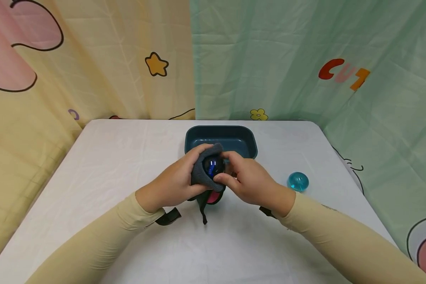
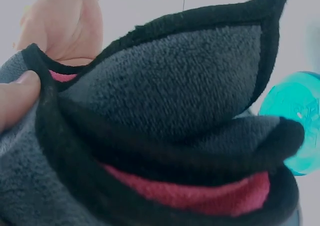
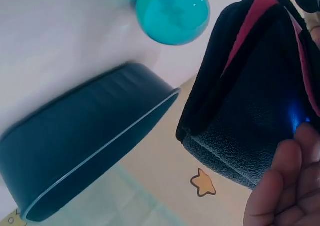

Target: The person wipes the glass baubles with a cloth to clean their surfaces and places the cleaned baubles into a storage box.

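My left hand [image 1: 177, 181] grips a grey fleece cloth [image 1: 198, 171] with black edging and a pink inner side. The cloth is folded around a glossy dark ball [image 1: 213, 165] that shows blue reflections. From the other side my right hand [image 1: 250, 179] holds the ball, its thumb at the near edge and its fingers bent behind. A loose corner of the cloth hangs below the hands. In the left wrist view a thumb [image 2: 20, 98] presses on the cloth, which hides the ball. The right wrist view shows bent fingers [image 3: 285, 181] beside a blue glint.
A dark teal rectangular tub [image 1: 250, 138] stands behind the hands on the white-covered table [image 1: 138, 144]. To the right, near the right forearm, sits a clear turquoise ball [image 1: 298, 181]. Patterned curtains [image 1: 269, 59] hang along the table's back and sides.
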A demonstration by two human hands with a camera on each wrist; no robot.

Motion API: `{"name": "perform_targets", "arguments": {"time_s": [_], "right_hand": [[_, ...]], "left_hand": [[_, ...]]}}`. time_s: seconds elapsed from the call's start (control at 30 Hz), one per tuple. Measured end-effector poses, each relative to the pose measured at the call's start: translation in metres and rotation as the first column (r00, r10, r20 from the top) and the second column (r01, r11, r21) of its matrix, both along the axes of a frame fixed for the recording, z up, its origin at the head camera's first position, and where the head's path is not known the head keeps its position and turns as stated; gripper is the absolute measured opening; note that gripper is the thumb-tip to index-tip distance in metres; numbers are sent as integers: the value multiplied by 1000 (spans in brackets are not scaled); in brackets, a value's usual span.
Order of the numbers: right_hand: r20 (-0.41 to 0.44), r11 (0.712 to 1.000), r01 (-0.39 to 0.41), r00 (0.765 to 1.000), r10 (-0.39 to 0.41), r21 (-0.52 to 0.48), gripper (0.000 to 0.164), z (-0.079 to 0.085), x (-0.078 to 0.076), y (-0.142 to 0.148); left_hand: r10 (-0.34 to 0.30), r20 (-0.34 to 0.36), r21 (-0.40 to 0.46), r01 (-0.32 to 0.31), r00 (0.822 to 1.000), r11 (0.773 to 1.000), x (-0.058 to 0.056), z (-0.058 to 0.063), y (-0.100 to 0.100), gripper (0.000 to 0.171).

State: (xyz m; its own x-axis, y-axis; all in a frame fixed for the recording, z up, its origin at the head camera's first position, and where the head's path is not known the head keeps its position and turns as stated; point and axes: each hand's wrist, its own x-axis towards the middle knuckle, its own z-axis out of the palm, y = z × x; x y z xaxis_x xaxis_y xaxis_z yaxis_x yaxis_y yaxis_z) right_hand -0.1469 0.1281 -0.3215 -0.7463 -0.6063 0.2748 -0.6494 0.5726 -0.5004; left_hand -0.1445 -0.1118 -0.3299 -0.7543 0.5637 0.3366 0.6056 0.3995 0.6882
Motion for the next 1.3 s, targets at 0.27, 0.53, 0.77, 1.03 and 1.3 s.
{"name": "perform_targets", "arguments": {"time_s": [0.27, 0.53, 0.77, 1.03, 1.3], "right_hand": [[-91, 999, -28, 995, 30, 24, 69, -2, 0, 2], [-424, 983, -91, 893, 151, 159, 64, -7, -9, 9], [-408, 988, -64, 905, 117, 142, 63, -5, -8, 8], [-8, 1000, -13, 1000, 13, -12, 62, -2, -1, 3], [-295, 993, -79, 950, 103, 93, 68, -4, -6, 6]], "left_hand": [[-21, 8, 47, 20, 1000, 999, -5, 0, -3, 92], [-39, 59, 54, 36, 997, 998, -7, -1, -6, 91], [-29, 43, 47, 27, 999, 999, -5, -1, -2, 90], [-18, 18, 17, 18, 1000, 1000, -3, 0, -1, 90], [-37, 26, 59, 36, 999, 998, -5, 2, -6, 91]]}}
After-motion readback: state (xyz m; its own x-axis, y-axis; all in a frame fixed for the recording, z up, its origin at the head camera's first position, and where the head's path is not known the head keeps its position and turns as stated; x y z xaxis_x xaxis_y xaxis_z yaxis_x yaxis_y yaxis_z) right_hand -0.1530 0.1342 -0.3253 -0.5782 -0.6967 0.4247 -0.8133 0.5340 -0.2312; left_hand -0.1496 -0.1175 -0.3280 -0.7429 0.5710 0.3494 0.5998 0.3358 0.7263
